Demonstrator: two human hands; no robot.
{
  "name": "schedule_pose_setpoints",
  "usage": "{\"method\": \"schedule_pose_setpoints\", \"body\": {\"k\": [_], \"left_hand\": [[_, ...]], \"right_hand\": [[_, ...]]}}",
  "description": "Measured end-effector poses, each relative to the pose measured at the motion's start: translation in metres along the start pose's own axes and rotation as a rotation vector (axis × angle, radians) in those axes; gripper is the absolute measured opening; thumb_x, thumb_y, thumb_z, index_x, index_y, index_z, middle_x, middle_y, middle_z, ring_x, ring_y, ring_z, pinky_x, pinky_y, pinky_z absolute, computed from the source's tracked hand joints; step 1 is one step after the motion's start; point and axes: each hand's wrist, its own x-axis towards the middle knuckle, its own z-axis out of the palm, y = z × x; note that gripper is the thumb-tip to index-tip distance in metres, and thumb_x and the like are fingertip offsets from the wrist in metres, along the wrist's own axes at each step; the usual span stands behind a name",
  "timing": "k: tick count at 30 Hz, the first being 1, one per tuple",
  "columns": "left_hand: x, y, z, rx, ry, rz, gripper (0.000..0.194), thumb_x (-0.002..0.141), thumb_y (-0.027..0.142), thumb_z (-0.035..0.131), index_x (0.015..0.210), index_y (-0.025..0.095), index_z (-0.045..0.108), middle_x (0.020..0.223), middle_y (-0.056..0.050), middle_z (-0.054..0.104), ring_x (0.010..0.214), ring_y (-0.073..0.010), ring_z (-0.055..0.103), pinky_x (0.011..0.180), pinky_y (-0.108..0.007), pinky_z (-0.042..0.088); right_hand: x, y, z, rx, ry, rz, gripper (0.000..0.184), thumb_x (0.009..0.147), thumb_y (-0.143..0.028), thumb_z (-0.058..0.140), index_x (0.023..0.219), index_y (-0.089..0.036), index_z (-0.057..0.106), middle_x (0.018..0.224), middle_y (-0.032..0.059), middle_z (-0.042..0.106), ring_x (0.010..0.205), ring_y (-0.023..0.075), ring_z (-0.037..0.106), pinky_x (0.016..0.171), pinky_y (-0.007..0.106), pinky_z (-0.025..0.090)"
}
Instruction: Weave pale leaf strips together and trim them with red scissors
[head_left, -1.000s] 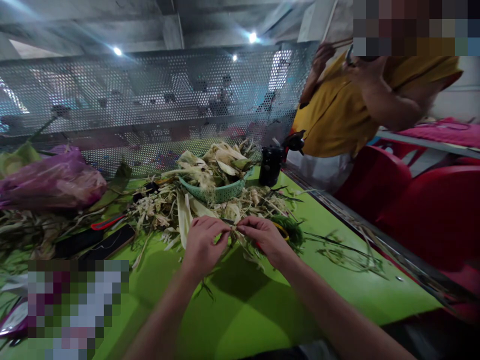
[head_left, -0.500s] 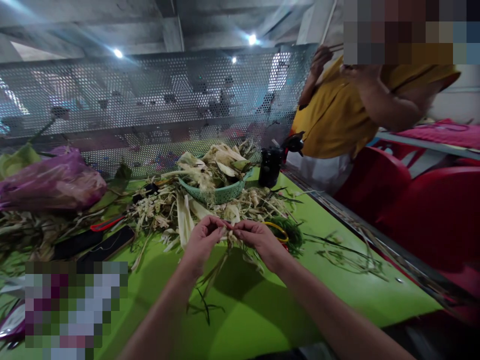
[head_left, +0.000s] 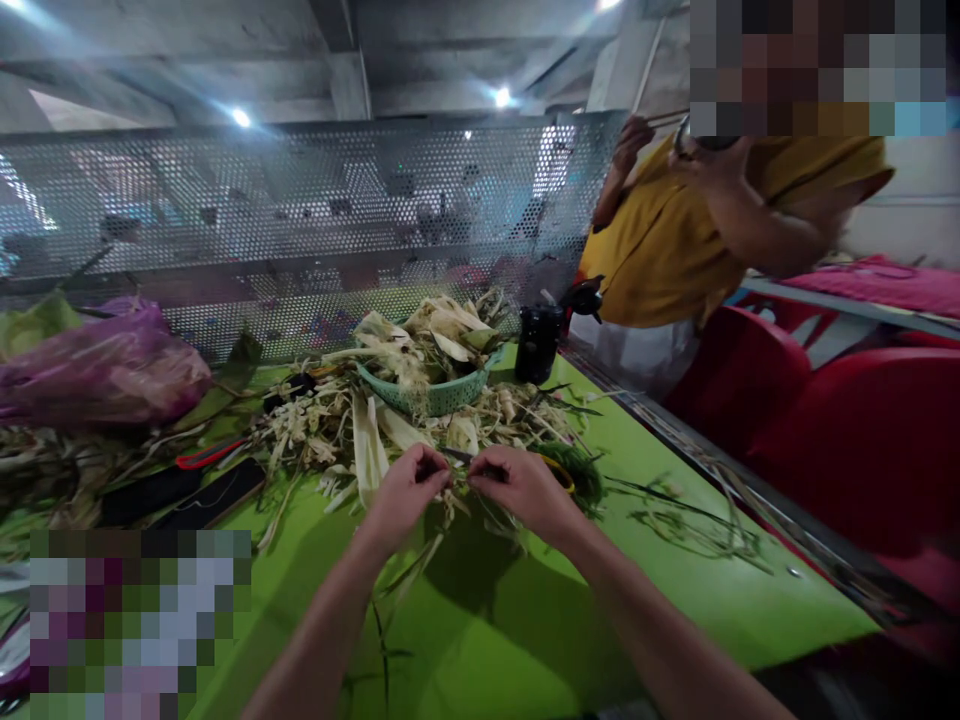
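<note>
Over the green table, my left hand point(head_left: 406, 497) is closed in a pinch on a small bundle of dried plant strips point(head_left: 448, 512). Thin stems hang below it, one ending in dark narrow leaves. Just to the right, a small gap away, my right hand point(head_left: 525, 488) is also pinched; whatever sits between its fingertips is too small to make out. Behind the hands lie pale dried husks point(head_left: 367, 450) and a heap of dry plant scraps point(head_left: 319, 425). Yellow-handled scissors point(head_left: 559, 474), partly hidden by my right hand, lie beside a dark green tuft point(head_left: 585, 472).
A green basket point(head_left: 439, 397) of dried husks stands at the back, near a black cup point(head_left: 538, 343). At left are a purple plastic bag point(head_left: 112, 365), a red-handled tool point(head_left: 210, 455) and a phone point(head_left: 210, 500). A person in a yellow shirt point(head_left: 652, 260) stands beyond red chairs point(head_left: 742, 370).
My hands have drawn slightly apart, from touching fingertips to a small gap. The hanging stems have shifted left and down. The view has tilted slightly.
</note>
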Motion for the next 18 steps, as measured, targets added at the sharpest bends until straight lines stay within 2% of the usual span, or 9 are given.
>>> {"method": "schedule_pose_setpoints", "body": {"k": [5,12,18], "left_hand": [[0.0009,-0.0031,0.0001,-0.004,-0.048,-0.017,0.007,0.075,0.019,0.057,0.080,0.015,0.057,0.073,0.000,0.058,0.069,-0.0125,0.052,0.066,-0.026,0.041],[-0.0005,-0.0021,0.0040,-0.079,-0.137,-0.068,0.008,0.070,0.014,0.056,0.078,0.015,0.058,0.072,0.000,0.057,0.066,-0.0121,0.050,0.064,-0.025,0.040],[0.0008,-0.0028,0.0010,-0.065,-0.030,-0.105,0.009,0.073,0.019,0.055,0.081,0.015,0.057,0.073,-0.001,0.059,0.068,-0.0129,0.053,0.064,-0.025,0.042]], "right_hand": [[0.0007,-0.0073,-0.0098,-0.059,0.038,-0.127,0.006,0.080,-0.019,0.062,0.076,-0.018,0.066,0.075,0.0022,0.060,0.070,0.0143,0.055,0.062,0.024,0.038],[0.0045,-0.0076,-0.0021,-0.097,0.094,-0.220,0.008,0.084,-0.021,0.060,0.079,-0.019,0.066,0.079,0.0040,0.060,0.076,0.0167,0.056,0.068,0.027,0.041],[0.0037,-0.0072,-0.0022,-0.078,0.115,-0.203,0.009,0.084,-0.023,0.060,0.079,-0.020,0.066,0.081,0.0050,0.061,0.074,0.0174,0.056,0.065,0.028,0.042]]}}
